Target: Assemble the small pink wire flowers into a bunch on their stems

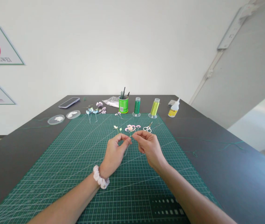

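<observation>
Over the middle of the green cutting mat (76,161), my left hand (116,149) pinches the thin stem of a small pink flower (130,128), thumb against forefinger. My right hand (147,144) is closed in a pinch right beside that stem; what lies between its fingertips is too small to make out. A bit of green shows on the stem just below the bloom. Pink petal pieces (138,126) lie behind the fingertips. To their left is a pale green leaf sprig (116,127). White-handled scissors (147,128) rest beyond my right hand.
Along the back stand a green can of tools (123,105), a green thread spool (137,107), a yellow-green spool (155,109) and a glue bottle (174,109). Further left are blue wired flowers (89,110), round dishes (56,120) and a phone (69,102). A stencil (165,207) lies nearest me.
</observation>
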`<state>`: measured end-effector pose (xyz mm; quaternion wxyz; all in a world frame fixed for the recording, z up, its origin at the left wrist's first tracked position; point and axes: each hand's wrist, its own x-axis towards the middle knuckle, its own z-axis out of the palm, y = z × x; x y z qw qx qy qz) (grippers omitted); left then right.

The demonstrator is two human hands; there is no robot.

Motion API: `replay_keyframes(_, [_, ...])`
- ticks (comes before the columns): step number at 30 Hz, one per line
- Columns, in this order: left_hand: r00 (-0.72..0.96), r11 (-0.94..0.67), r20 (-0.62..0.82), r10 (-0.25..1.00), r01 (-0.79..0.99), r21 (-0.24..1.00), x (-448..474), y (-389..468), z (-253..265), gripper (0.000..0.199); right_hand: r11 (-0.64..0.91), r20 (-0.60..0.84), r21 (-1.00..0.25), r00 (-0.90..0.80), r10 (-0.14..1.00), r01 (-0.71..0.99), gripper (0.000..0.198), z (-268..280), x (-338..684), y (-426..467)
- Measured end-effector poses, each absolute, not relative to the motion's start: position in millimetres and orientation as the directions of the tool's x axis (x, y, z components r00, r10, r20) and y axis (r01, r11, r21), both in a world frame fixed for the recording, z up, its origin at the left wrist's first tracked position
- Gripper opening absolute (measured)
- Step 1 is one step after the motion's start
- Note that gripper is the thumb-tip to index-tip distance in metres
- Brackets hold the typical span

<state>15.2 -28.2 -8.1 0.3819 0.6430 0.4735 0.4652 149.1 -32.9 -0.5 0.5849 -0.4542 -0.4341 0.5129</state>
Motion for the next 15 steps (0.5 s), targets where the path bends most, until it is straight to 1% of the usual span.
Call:
replay_keyframes(6, [0.122,-0.258,0.234,0.964,0.251,0.933,14.8,-27.5,-9.4,0.025,0.059,0.039,-0.976,0.099,0.994,-0.21,0.025,-1.2,148.9,-32.9])
replay_keyframes(15, [0.143,-0.242,0.22,0.965,0.165,0.956,14.9,-28.1,-12.7,0.024,0.065,0.049,-0.979,0.089,0.995,-0.195,0.024,-1.7,149.7,-33.4])
